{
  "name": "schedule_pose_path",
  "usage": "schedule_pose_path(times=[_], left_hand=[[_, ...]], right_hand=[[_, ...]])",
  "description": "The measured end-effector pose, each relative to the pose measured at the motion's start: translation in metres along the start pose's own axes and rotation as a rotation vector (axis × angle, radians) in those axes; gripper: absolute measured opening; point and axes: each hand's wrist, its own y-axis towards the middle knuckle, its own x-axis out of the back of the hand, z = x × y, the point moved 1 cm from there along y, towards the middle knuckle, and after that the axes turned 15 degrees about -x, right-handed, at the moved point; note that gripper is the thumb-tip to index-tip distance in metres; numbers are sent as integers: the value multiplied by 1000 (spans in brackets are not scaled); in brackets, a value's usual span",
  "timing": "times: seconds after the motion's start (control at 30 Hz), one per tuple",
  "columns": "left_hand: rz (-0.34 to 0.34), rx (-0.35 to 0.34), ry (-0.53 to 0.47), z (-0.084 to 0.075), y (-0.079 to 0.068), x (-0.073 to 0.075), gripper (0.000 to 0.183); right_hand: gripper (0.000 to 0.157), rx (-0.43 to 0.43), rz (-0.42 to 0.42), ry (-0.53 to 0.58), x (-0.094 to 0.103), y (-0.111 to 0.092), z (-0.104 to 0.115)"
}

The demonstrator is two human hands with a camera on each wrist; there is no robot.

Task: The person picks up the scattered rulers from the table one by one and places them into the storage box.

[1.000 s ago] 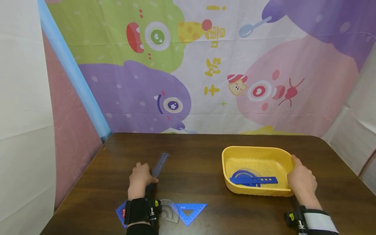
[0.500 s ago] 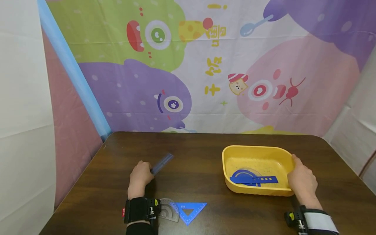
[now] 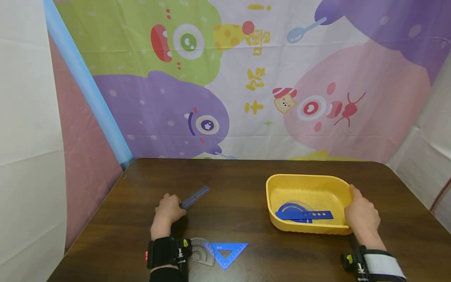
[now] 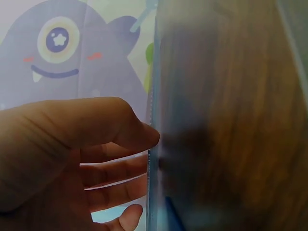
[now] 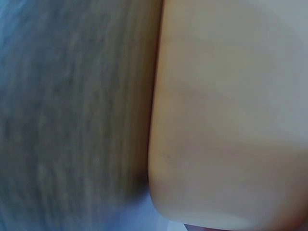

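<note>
My left hand (image 3: 170,208) pinches a clear bluish ruler (image 3: 195,196) over the left part of the table, its far end pointing up and right. In the left wrist view the thumb lies on the near edge of the ruler (image 4: 153,183), with the fingers behind it. The ruler's lower part is hidden by the hand. My right hand (image 3: 363,217) grips the right rim of a yellow plastic basin (image 3: 306,177). Inside lie a blue ruler with holes (image 3: 322,215) and a blue protractor (image 3: 291,207), partly covered. The basin's wall (image 5: 226,115) fills much of the right wrist view.
A clear protractor (image 3: 203,256) and a blue triangular set square (image 3: 227,262) lie side by side on the dark wooden table (image 3: 232,211), close to my left wristband (image 3: 163,252). A cartoon-printed cloth (image 3: 246,129) hangs behind the table's far edge.
The ruler has swung from steep to more slanted, its far end moving right, in my left hand. A blue corner beside the left wristband is out of sight. My right hand and the basin stay put.
</note>
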Motion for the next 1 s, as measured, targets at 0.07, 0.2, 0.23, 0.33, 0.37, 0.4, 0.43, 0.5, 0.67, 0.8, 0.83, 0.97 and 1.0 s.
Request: schedule_pose_path(times=[0.07, 0.2, 0.23, 0.33, 0.37, 0.4, 0.43, 0.5, 0.67, 0.8, 0.83, 0.97, 1.0], left_hand=[[8, 11, -14, 1, 0, 1, 33], [28, 13, -19, -1, 0, 4, 33], [34, 15, -21, -1, -1, 5, 30], [49, 23, -23, -2, -2, 8, 19], [51, 27, -29, -2, -3, 8, 17], [53, 29, -34, -2, -3, 9, 16], [51, 32, -38, -2, -4, 9, 16], [49, 24, -43, -3, -5, 10, 15], [47, 7, -48, -3, -6, 11, 17], [32, 6, -27, -3, -4, 11, 18], [26, 3, -23, -2, -3, 11, 19], [7, -8, -26, -4, -1, 12, 29], [5, -12, -29, -4, -1, 13, 33]], right_hand=[[63, 1, 1, -1, 0, 0, 0], [63, 3, -2, -2, 0, 0, 1], [63, 4, -3, 0, 0, 0, 1], [62, 5, -4, 0, 1, 0, 2], [62, 5, -4, 0, 1, 0, 2], [62, 5, -3, 0, 1, 0, 2], [63, 5, -2, -1, 1, 0, 2], [63, 6, -1, -1, 1, 0, 2], [63, 11, -2, 0, 2, 0, 2], [63, 10, -1, 2, 2, -1, 2], [63, 9, 0, 3, 2, -2, 2], [62, 7, 1, 2, 1, -2, 1], [62, 7, 2, 0, 1, -1, 1]])
